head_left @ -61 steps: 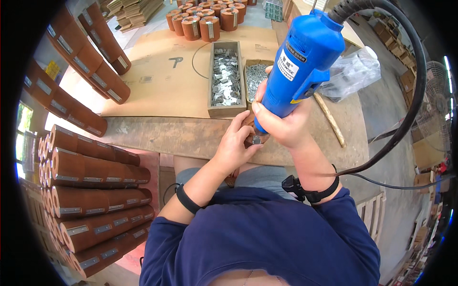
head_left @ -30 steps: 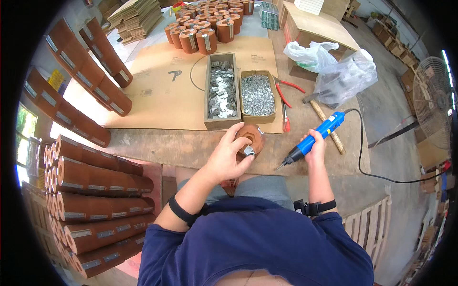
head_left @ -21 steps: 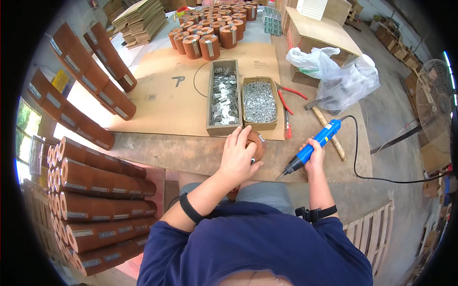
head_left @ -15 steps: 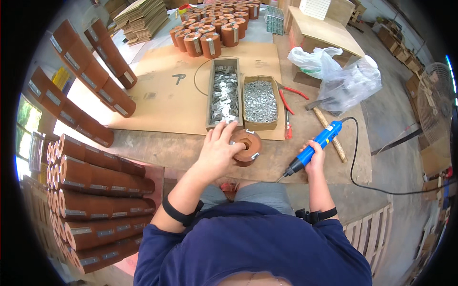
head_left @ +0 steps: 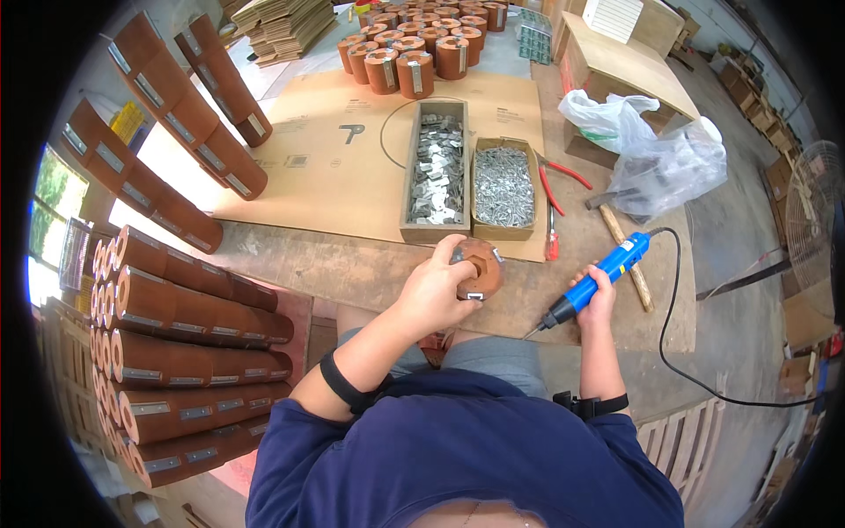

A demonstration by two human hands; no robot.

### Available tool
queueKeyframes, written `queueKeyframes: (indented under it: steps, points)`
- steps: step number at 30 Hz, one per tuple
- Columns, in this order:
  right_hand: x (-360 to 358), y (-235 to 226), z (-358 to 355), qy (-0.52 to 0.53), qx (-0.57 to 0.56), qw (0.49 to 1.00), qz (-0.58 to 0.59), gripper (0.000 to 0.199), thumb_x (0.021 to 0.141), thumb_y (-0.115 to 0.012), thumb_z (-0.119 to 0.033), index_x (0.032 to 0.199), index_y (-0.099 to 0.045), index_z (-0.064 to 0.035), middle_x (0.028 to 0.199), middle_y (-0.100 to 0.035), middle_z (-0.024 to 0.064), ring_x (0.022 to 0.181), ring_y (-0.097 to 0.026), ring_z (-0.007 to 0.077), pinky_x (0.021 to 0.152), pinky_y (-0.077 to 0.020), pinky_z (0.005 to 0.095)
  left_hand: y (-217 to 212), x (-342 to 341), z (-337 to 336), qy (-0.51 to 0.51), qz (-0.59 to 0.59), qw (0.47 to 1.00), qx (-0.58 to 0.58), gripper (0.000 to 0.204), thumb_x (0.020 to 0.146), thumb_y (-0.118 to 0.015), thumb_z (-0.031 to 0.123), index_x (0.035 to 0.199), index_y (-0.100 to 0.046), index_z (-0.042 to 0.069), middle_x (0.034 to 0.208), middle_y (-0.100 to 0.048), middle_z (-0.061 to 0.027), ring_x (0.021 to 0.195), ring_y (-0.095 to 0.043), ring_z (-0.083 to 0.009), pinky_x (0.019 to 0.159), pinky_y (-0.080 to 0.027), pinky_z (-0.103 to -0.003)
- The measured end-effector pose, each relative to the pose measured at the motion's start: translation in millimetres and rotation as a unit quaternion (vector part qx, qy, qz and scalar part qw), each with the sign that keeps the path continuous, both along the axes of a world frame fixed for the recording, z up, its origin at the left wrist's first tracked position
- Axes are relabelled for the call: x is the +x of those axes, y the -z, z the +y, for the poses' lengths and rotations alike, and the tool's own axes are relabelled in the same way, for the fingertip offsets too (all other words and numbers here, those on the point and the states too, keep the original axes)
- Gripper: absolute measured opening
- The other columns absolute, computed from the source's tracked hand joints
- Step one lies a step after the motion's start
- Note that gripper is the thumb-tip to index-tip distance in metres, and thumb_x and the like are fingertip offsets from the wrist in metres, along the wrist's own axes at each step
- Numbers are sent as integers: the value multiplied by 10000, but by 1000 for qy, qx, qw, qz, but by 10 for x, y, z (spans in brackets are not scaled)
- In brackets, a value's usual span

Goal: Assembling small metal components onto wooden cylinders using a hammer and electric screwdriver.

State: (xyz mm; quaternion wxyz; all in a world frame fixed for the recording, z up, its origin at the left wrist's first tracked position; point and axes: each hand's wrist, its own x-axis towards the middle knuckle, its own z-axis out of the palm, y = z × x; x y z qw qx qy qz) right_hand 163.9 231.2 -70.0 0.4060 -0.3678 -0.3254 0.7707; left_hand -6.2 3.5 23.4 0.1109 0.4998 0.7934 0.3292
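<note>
My left hand is closed on a reddish-brown cylinder at the bench's front edge. Its thumb lies by the central hole, and small metal plates show on the cylinder's side. In my right hand is a blue electric screwdriver, its bit pointing down and left, apart from the cylinder. Just beyond the cylinder stands a long wooden box of small metal plates. Beside it sits a cardboard box full of screws.
Red-handled pliers and a hammer lie to the right, near plastic bags. The screwdriver's black cord runs off right. Stacked brown cylinders rise at left; more cylinders stand at the back on cardboard.
My left hand has left the near end of the wooden box and closed round the cylinder, which has turned a little. The right hand still holds the screwdriver. The whole view has shifted slightly.
</note>
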Motion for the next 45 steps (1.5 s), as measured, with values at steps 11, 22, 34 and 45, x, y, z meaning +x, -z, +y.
queueKeyframes:
  steps: [11, 22, 34, 45]
  points:
    - [-6, -39, -18, 4, 7, 1000, -16, 385, 719, -587, -66, 1047, -390, -18, 757, -503, 87, 621, -535, 193, 543, -484, 342, -116, -368, 131, 80, -56, 993, 69, 493, 661, -758, 266, 1038, -517, 59, 1278, -367, -185, 998, -555, -274, 809, -467, -364]
    - [-36, -102, -64, 11, 21, 999, -40, 355, 738, -575, -79, 1047, -412, -17, 744, -505, 73, 632, -528, 184, 562, -483, 328, 114, -1221, 587, -11, 231, 957, -174, 202, 706, -649, 157, 902, -633, 112, 878, -603, -84, 857, -588, -259, 750, -462, -371]
    - [-22, -66, -53, 8, 20, 999, -36, 404, 724, -591, -74, 1064, -381, -15, 745, -505, 88, 608, -534, 194, 548, -487, 342, 79, -1208, 588, -20, 247, 947, -205, 132, 667, -662, 151, 761, -585, 101, 820, -622, -69, 820, -596, -260, 668, -446, -391]
    - [-7, -38, -31, 7, 23, 1000, -17, 392, 728, -593, -81, 1057, -390, -16, 752, -511, 94, 616, -540, 192, 548, -490, 340, -478, -655, 99, 54, -246, 966, 60, 147, 794, -594, -7, 940, -613, -8, 826, -591, -3, 747, -530, -59, 667, -442, -201]
